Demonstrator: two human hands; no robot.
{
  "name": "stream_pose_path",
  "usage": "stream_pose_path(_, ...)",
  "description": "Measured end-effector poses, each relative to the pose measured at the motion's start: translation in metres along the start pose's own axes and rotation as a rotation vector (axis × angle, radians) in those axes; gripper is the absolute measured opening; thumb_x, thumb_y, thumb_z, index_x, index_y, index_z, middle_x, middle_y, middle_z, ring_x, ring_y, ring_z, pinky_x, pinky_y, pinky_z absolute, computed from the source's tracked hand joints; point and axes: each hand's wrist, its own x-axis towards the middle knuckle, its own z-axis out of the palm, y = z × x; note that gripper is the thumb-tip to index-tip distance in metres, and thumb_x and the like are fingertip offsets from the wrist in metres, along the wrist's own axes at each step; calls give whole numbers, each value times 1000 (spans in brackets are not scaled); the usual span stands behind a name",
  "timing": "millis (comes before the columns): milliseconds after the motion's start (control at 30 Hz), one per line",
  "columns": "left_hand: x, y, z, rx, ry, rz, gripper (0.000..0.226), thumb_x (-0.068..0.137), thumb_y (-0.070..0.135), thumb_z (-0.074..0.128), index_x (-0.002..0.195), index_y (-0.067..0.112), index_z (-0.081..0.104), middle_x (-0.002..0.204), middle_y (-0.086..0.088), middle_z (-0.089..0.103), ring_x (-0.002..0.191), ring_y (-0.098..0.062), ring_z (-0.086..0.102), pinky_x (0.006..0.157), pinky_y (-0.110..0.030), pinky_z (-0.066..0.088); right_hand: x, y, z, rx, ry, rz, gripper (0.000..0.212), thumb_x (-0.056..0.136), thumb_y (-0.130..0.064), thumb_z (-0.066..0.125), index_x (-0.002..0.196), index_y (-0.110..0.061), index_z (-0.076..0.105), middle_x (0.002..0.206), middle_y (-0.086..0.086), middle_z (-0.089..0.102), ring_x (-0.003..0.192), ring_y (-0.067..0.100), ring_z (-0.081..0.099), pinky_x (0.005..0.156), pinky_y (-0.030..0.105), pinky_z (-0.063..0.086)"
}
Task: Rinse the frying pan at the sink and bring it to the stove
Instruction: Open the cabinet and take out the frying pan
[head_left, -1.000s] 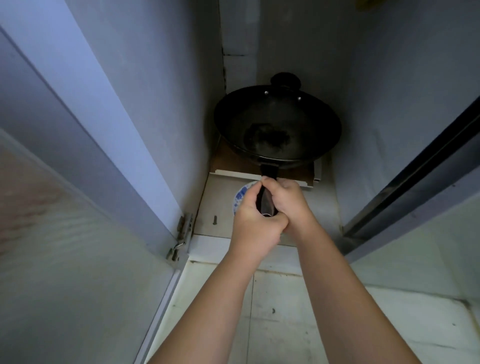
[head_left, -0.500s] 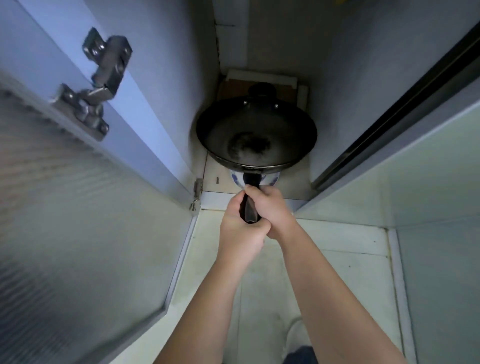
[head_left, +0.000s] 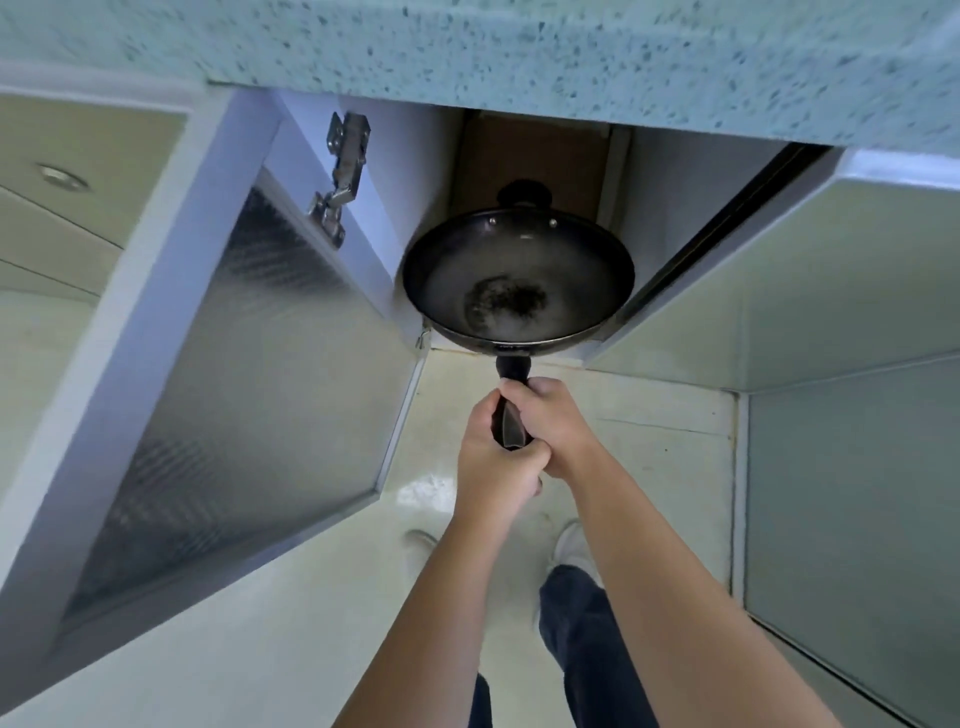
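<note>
1. The frying pan (head_left: 518, 283) hangs in the air at the mouth of the cabinet (head_left: 535, 150), below the edge of the speckled surface (head_left: 519, 47), bowl upward and roughly level.
2. Its long axis runs straight away from the person: bowl far, handle (head_left: 511, 366) near.
3. Both hands grasp the handle with fingers (head_left: 535, 397) curled round it. The right hand (head_left: 553, 426) is nearer the bowl and the left hand (head_left: 496, 462) is at the butt end.
4. The open cabinet door (head_left: 234, 389) stands just left of the pan.
5. Judgement: the pan must come back along this axis, then rise clear of the surface edge. Neither sink nor stove is in view.
</note>
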Motion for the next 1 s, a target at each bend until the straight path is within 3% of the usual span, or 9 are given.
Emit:
stream_pose_path(367, -97, 9, -7, 0, 23, -44, 60, 76, -3, 53, 129, 26, 48, 92, -3, 65, 50, -8, 50, 37, -13, 35, -94, -2, -5, -16, -14, 62, 24, 90, -15, 52, 68, -6, 49, 58, 6, 47, 52, 17, 48, 52, 27, 38)
stream_pose_path(600, -147, 21, -18, 38, 13, -87, 54, 76, -5, 49, 124, 22, 50, 67, -3, 56, 39, -9, 45, 32, -14, 32, -151, -8, -4, -26, -10, 108, 31, 91, -15, 51, 62, -7, 47, 55, 6, 45, 49, 17, 45, 49, 26, 34)
stream_pose_path(767, -173, 23, -35, 112, -20, -102, 55, 77, -2, 49, 125, 22, 50, 72, -4, 58, 41, -11, 47, 33, -14, 33, -185, -6, 7, 70, 43, 126, 32, 92, -15, 51, 61, -8, 45, 55, 6, 44, 49, 17, 44, 48, 26, 34)
stream_pose_path(933, -200, 29, -52, 198, -101, -103, 51, 78, -2, 49, 123, 22, 50, 67, -4, 54, 41, -11, 45, 29, -11, 29, -218, -3, 16, 177, 119, 132, 32, 92, -12, 50, 60, -9, 45, 52, 4, 42, 45, 15, 42, 36, 16, 32)
stream_pose_path(1000, -210, 31, -56, 240, -144, -95, 50, 79, -3, 49, 122, 22, 50, 67, -4, 54, 41, -11, 45, 28, -10, 27, -232, -1, 17, 231, 150, 144, 33, 91, -11, 50, 59, -9, 44, 52, 4, 41, 45, 15, 41, 38, 18, 30)
